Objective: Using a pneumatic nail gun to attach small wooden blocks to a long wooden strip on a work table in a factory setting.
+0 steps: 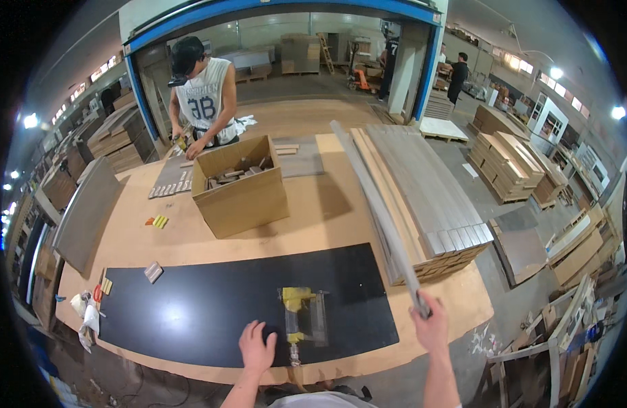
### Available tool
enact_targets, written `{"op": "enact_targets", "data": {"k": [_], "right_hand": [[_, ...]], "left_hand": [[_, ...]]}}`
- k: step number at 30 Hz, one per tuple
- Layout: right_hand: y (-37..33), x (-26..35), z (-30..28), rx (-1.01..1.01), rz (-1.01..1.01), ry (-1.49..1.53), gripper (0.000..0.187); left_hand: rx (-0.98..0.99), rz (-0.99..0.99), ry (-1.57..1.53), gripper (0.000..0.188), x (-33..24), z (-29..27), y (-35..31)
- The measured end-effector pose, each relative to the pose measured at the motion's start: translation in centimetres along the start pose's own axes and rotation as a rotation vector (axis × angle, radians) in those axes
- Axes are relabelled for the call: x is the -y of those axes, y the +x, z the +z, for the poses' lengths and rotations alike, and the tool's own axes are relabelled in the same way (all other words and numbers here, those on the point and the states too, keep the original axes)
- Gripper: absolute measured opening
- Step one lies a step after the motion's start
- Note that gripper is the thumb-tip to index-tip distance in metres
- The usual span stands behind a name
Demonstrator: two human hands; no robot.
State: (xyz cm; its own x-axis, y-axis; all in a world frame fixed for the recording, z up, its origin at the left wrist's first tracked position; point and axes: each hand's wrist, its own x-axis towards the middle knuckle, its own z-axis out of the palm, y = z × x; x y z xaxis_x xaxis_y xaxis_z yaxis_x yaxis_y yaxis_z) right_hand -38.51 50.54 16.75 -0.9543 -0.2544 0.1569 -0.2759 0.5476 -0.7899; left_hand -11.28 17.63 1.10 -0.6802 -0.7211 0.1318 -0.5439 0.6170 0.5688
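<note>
My right hand (432, 323) is closed around the near end of a long grey wooden strip (378, 197). The strip runs away from me along the left side of a stack of grey boards (422, 183). My left hand (257, 347) is open, fingers apart, at the near edge of a glossy black panel (211, 299). Just right of that hand, a nail gun (305, 316) with yellow wrapping lies on the panel, its hose fitting toward me. A small bundle of wooden pieces (153, 272) rests at the panel's far left edge.
An open cardboard box (242, 204) of wooden pieces stands mid-table. Beyond it, a co-worker (204, 95) bends over a grey board, holding a tool. Yellow strips (160, 222) lie left of the box. A grey panel (89, 214) leans at the table's left edge.
</note>
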Motion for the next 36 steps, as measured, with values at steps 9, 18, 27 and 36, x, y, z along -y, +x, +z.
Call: {"op": "enact_targets", "data": {"k": [9, 18, 27, 36], "right_hand": [[11.6, -0.9, 0.7, -0.104, -0.131, -0.173, 0.042], [16.6, 1.2, 2.4, -0.201, -0.088, -0.449, 0.041], [18.9, 0.5, 4.8, -0.152, 0.010, -0.595, 0.041], [18.7, -0.2, 5.2, -0.198, 0.024, -0.658, 0.048]], "left_hand": [[-0.065, -0.019, 0.175, 0.052, 4.8, -0.1, -4.5], [-0.099, -0.013, 0.178, 0.049, 4.7, -0.2, -4.6], [-0.091, -0.050, 0.167, 0.049, 4.2, -0.4, -4.6], [-0.092, -0.049, 0.161, 0.049, 4.5, -0.5, -4.3]]}}
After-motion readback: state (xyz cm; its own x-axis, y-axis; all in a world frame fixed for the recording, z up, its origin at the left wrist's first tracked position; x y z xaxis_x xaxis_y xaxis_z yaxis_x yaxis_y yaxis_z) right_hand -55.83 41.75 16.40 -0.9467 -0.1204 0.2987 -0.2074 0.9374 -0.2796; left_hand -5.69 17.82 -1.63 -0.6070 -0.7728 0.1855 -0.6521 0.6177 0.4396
